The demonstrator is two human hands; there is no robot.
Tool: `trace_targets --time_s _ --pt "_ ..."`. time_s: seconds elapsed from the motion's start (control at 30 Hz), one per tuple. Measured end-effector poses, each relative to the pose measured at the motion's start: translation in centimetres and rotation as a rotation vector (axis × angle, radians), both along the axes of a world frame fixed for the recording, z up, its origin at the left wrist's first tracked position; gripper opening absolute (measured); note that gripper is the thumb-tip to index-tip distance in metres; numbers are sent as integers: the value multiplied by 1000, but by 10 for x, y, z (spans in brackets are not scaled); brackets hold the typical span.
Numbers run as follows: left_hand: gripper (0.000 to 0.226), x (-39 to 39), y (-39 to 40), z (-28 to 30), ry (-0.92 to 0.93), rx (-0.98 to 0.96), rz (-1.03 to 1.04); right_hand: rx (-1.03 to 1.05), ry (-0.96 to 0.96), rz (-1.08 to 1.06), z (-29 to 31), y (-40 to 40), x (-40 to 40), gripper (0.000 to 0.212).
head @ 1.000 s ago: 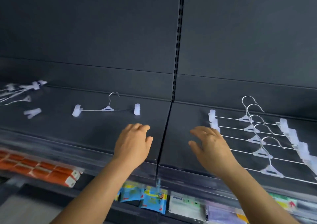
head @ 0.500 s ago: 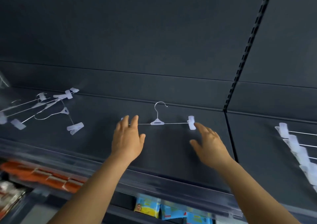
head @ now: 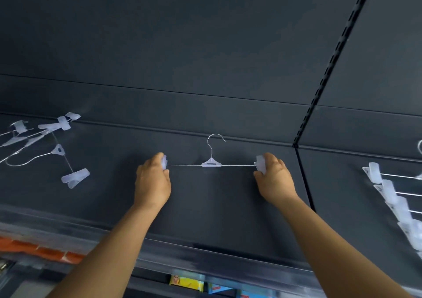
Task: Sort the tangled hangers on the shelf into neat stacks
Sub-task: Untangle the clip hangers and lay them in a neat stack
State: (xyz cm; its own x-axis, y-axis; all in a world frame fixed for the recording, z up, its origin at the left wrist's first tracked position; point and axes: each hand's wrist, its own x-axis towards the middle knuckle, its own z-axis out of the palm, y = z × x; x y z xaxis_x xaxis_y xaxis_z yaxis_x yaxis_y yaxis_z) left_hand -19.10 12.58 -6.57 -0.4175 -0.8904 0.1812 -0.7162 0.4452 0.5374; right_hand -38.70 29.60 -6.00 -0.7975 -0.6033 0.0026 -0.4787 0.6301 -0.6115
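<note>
Dark grey shelf (head: 217, 206), dark grey back panels above it, with a slotted upright (head: 328, 69) running down between two panels.

We note what is cut off first. At the shelf's left edge a tangle of hangers (head: 41, 142) runs out of view; we see several clear clips and thin wires crossing each other, but we cannot count the hangers in it. At the shelf's right edge a row of hangers (head: 388, 190) is also cut off: only the left-hand clips, bits of wire and part of one hook show. We count at least five clips there, overlapping one after another toward the front edge; the lowest ones blur together. Below the shelf's front edge, orange packets (head: 45, 249) at the left and coloured packets (head: 189, 283) in the middle are blurred and partly hidden.

One hanger (head: 211, 163) lies alone near the middle of the shelf, well apart from both groups, hook pointing to the back edge, wire parallel to that edge.

Two hands. Our left hand (head: 152, 181) grips the hanger's left clip: fingers curled over it, thumb beneath, so the clip is mostly hidden. Our right hand (head: 272, 179) grips the right clip, fingers curled round it with the thumb on the near side; part of the clip shows. Whether the hanger is lifted off the shelf we cannot tell.
</note>
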Motion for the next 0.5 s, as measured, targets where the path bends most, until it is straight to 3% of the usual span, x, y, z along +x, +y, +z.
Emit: trace_targets --time_s 0.17,0.5 --pt "50 -31 7 0 94 25 -60 -55 55 -128 0 23 -31 31" --pt "40 -115 39 -2 187 125 -211 -137 32 -372 5 84 -84 27"
